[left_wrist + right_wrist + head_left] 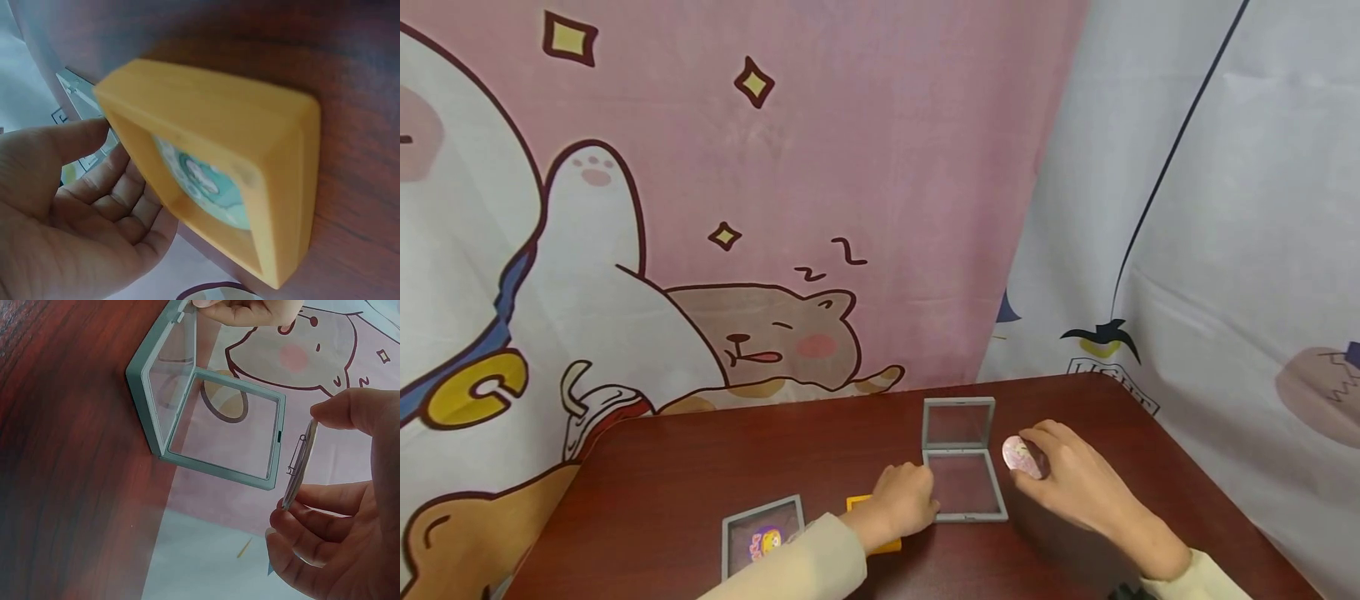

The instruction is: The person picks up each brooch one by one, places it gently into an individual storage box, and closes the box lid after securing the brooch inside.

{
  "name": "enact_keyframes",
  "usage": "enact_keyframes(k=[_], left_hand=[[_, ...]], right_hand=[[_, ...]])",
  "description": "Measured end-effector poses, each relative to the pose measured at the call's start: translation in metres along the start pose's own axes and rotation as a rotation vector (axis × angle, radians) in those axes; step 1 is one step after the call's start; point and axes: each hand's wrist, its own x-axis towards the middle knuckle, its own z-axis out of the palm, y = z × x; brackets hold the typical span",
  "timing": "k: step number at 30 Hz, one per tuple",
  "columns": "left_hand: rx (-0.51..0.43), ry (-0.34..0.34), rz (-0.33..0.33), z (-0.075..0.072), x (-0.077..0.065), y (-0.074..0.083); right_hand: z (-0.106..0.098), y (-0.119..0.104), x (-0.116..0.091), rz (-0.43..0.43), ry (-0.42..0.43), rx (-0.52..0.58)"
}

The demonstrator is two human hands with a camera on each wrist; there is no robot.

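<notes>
A grey display frame (1002,496) with clear film panels stands open on the table, its lid raised at the back. My left hand (901,500) pinches that frame's near left corner, its other fingers curled in. To the right of the frame, my right hand (1078,479) holds a round pin badge (1021,457) by its rim between thumb and fingers. The badge's front is pink. In the right wrist view, a safety pin (296,455) shows on its back, turned toward the open frame.
Beside my left hand lies a yellow frame (206,100) with a round green picture inside. Farther left is another grey frame (725,542), holding a purple and yellow badge (766,542). A printed curtain (925,208) hangs behind the brown table (685,467).
</notes>
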Motion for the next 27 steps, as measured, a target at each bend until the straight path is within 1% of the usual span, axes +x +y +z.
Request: enact_keyframes(k=[2,7,13,18,22,27], left_hand=[[0.005,0.006,0.008,0.0,-0.002,0.002],[0.003,-0.008,0.019,0.0,-0.008,0.004],[0.034,0.016,0.038,0.003,-0.012,0.006],[0.028,-0.002,0.049,0.005,-0.016,0.009],[0.025,0.008,0.066,0.006,-0.02,0.012],[0.033,0.04,0.08,0.007,-0.024,0.013]], right_hand=[[0.001,-0.001,0.0,0.0,-0.003,0.003],[0.003,-0.005,-0.002,-0.004,-0.008,0.008],[0.005,-0.009,-0.003,0.0,-0.023,0.018],[0.007,-0.013,-0.003,-0.011,-0.028,0.017],[0.009,-0.015,-0.004,-0.013,-0.043,0.016],[0.012,-0.018,-0.006,-0.021,-0.05,0.018]])
